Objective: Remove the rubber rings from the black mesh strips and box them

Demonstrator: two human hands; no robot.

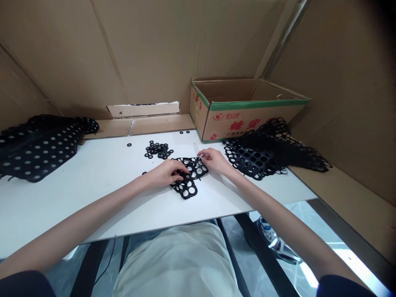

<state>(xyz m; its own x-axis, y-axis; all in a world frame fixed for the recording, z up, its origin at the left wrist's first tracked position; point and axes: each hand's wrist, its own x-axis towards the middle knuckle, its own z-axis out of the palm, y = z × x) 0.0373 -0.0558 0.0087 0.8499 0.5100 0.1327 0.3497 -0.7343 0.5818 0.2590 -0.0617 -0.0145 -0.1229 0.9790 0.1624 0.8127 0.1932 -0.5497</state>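
My left hand [163, 173] is curled over a piece of black punched sheet [187, 189] near the middle of the bench [93, 206], its fingers [177, 166] clenched on the piece. My right hand [215, 161] lies at the piece's upper right corner, fingers released and nearly flat. Small black rings [157, 149] lie scattered just above. A heap of punched sheet [40, 148] sits at upper left, and another heap [260, 159] sits at right, just below a cardboard box [247, 109].
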